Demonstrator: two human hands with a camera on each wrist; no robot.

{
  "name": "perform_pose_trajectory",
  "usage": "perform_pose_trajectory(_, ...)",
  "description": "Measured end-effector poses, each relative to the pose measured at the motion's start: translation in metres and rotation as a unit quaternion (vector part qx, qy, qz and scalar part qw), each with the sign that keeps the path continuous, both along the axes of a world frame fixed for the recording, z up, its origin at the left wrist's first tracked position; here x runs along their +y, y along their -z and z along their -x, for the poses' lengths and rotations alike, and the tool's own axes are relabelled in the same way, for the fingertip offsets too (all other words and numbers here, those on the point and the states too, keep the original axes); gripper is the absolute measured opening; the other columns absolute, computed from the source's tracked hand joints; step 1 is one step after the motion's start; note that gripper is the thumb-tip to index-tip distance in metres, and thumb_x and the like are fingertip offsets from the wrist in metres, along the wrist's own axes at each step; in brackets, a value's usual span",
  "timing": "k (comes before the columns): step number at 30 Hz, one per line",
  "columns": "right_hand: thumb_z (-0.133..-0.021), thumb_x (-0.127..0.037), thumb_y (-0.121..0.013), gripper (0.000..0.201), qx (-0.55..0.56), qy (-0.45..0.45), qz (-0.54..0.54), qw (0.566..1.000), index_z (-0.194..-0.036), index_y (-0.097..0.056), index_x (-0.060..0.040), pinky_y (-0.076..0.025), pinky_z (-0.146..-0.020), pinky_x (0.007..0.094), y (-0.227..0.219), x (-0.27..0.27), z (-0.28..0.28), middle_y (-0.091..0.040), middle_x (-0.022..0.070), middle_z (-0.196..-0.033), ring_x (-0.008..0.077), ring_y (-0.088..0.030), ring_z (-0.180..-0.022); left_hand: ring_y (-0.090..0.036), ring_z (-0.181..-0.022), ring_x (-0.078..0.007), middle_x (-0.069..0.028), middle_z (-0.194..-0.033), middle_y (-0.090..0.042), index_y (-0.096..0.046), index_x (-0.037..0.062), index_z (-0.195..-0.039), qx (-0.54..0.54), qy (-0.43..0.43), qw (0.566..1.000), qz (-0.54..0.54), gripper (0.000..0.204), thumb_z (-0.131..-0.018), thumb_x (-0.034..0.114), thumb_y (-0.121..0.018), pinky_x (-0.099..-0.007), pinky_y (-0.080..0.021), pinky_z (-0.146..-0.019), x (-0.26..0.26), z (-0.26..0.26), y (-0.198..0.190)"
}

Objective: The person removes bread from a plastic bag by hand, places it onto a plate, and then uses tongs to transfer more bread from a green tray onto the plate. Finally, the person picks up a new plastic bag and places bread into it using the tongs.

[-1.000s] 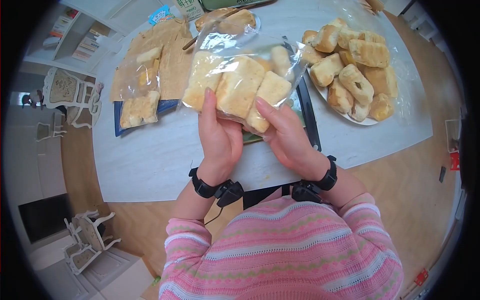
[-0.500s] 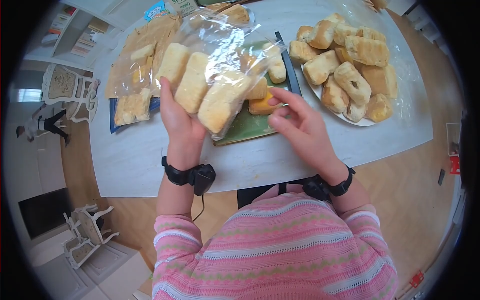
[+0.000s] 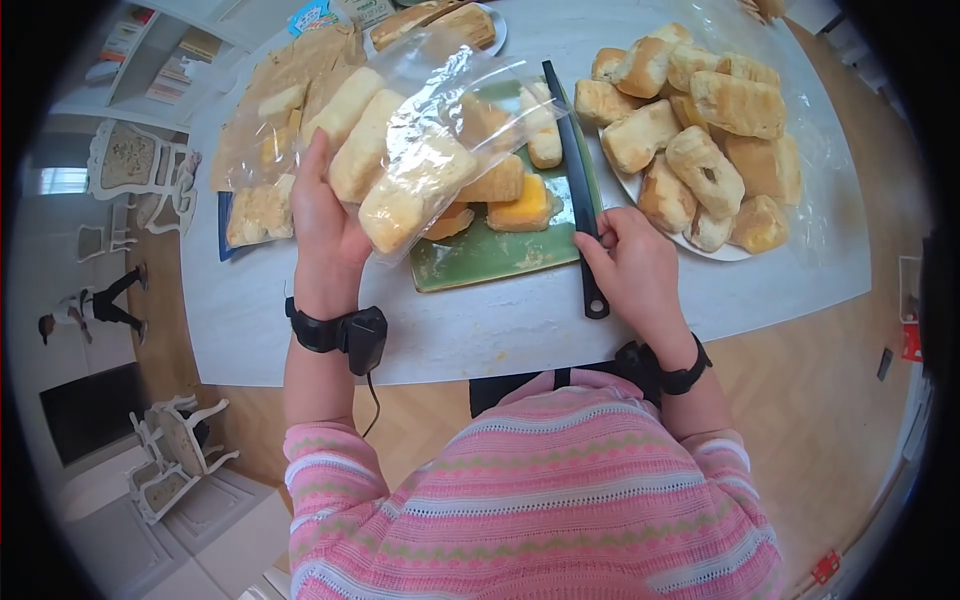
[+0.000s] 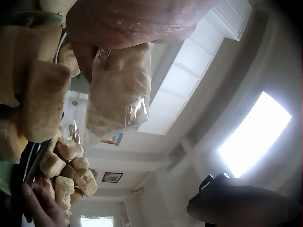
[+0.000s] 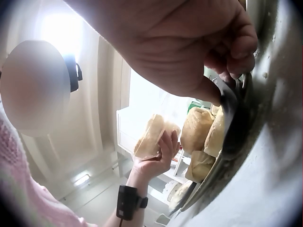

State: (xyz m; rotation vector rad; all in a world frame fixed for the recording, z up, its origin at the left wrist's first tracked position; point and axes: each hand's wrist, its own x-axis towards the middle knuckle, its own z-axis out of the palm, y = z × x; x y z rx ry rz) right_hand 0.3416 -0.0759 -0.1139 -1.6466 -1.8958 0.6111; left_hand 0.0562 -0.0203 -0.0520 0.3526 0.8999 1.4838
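The left hand (image 3: 335,225) holds up a clear plastic bag (image 3: 432,85) with several pale bread pieces inside, thumb over its near side. At the right edge of a green tray (image 3: 480,268), the right hand (image 3: 640,265) pinches a long black utensil (image 3: 578,185) near its handle end; its far end lies by the tray's upper corner. Orange-topped bread (image 3: 520,205) and other pieces lie on the tray, partly behind the bag. In the right wrist view the fingers meet on the dark handle (image 5: 236,127).
A white plate (image 3: 722,252) heaped with several bread pieces stands at the right. Bagged bread (image 3: 262,212) rests on a blue tray (image 3: 225,240) at the left, beside brown paper (image 3: 255,90). Another plate (image 3: 498,28) with bread is at the back. Far left, a person (image 3: 95,305) is in the room.
The right hand has let go of the bag and moved to the black utensil, which it now pinches. The left hand has carried the bag leftward, uncovering more of the green tray.
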Motion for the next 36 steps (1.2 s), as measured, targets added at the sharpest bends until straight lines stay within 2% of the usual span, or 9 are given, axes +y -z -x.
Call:
perform_pose_trajectory(3,-0.082,-0.017,-0.07,0.02,0.027,-0.014,0.048,0.998,-0.087,-0.058,-0.0017,-0.047,-0.061,0.037,-0.004,0.002,-0.005,-0.059,0.0116,-0.082,0.0275,-0.061,-0.072,-0.05,-0.125,-0.0343,-0.0192,-0.137,-0.049,-0.035,0.0006,-0.141,-0.026,0.029,0.999,-0.001,0.05,-0.103,0.033,-0.036,-0.0485,-0.039,-0.108,-0.001,0.003,0.006)
perform_pose_trajectory(7,-0.083,-0.013,-0.068,0.018,0.105,-0.018,0.072,0.992,-0.087,-0.055,-0.001,-0.047,-0.064,0.0355,-0.004,-0.004,-0.013,-0.059,0.0112,-0.082,0.0266,-0.059,-0.07,-0.05,-0.125,-0.0344,-0.0195,-0.137,-0.049,-0.036,0.0004,-0.141,-0.02,0.043,0.999,-0.007,0.05,-0.103,0.034,-0.036,-0.0485,-0.04,-0.107,-0.001,0.004,0.004)
perform_pose_trajectory(10,-0.088,-0.01,-0.063,0.014,0.173,-0.038,-0.045,0.983,-0.09,-0.052,-0.0013,-0.048,-0.062,0.0299,0.002,-0.013,-0.023,-0.061,0.0094,-0.089,0.0193,-0.059,-0.069,-0.052,-0.124,-0.0338,-0.0194,-0.136,-0.05,-0.037,0.0005,-0.14,0.0,0.054,0.999,0.002,0.051,-0.103,0.036,-0.036,-0.048,-0.043,-0.106,0.001,0.007,0.002)
perform_pose_trajectory(12,-0.093,-0.009,-0.058,0.011,0.416,-0.004,0.186,0.89,-0.098,-0.051,-0.0025,-0.048,-0.059,0.0237,-0.007,-0.019,-0.032,-0.062,0.0111,-0.101,0.0121,-0.059,-0.069,-0.053,-0.123,-0.0334,-0.0192,-0.135,-0.051,-0.037,0.0006,-0.139,0.004,0.068,0.998,0.009,0.051,-0.103,0.036,-0.036,-0.0476,-0.044,-0.105,0.004,0.011,0.001)
perform_pose_trajectory(16,-0.096,-0.009,-0.054,0.015,0.444,-0.03,0.218,0.869,-0.109,-0.05,-0.0029,-0.048,-0.056,0.02,-0.02,-0.022,-0.047,-0.061,0.0128,-0.105,0.009,-0.059,-0.069,-0.059,-0.116,-0.0316,-0.0186,-0.13,-0.055,-0.04,0.0005,-0.137,0.023,0.133,0.99,0.032,0.051,-0.103,0.038,-0.038,-0.0447,-0.051,-0.097,0.012,0.019,-0.002)
perform_pose_trajectory(18,-0.094,-0.007,-0.056,0.032,0.557,-0.041,0.24,0.794,-0.124,-0.048,-0.002,-0.048,-0.054,0.021,-0.022,-0.021,-0.049,-0.062,0.015,-0.104,0.0111,-0.06,-0.067,-0.061,-0.113,-0.0312,-0.0185,-0.128,-0.056,-0.04,0.0001,-0.137,0.044,0.151,0.987,0.032,0.051,-0.103,0.038,-0.039,-0.0439,-0.052,-0.095,0.018,0.022,-0.002)
perform_pose_trajectory(24,-0.091,-0.007,-0.06,0.059,0.587,-0.08,0.361,0.721,-0.144,-0.036,-0.0024,-0.047,-0.048,0.02,-0.025,-0.019,-0.062,-0.062,0.0168,-0.108,0.0133,-0.061,-0.067,-0.063,-0.109,-0.0289,-0.0189,-0.122,-0.06,-0.043,-0.0026,-0.133,0.123,0.172,0.976,0.052,0.047,-0.102,0.033,-0.045,-0.0408,-0.056,-0.09,0.031,0.017,-0.007)
perform_pose_trajectory(27,-0.091,-0.007,-0.06,0.059,0.601,-0.07,0.385,0.697,-0.144,-0.036,-0.002,-0.047,-0.049,0.0201,-0.021,-0.019,-0.062,-0.062,0.0169,-0.109,0.0139,-0.061,-0.068,-0.063,-0.108,-0.0278,-0.0192,-0.12,-0.06,-0.045,-0.0044,-0.131,0.193,0.138,0.968,0.079,0.045,-0.102,0.03,-0.046,-0.0395,-0.056,-0.089,0.033,0.005,-0.01)
perform_pose_trajectory(36,-0.091,-0.004,-0.058,0.056,0.586,-0.061,0.386,0.71,-0.143,-0.038,-0.0016,-0.048,-0.05,0.0208,-0.019,-0.018,-0.06,-0.062,0.0153,-0.109,0.0132,-0.061,-0.068,-0.062,-0.101,-0.0215,-0.0164,-0.117,-0.061,-0.052,-0.005,-0.124,0.3,0.092,0.947,0.068,0.039,-0.101,0.026,-0.046,-0.0329,-0.053,-0.087,0.041,0.007,-0.001)
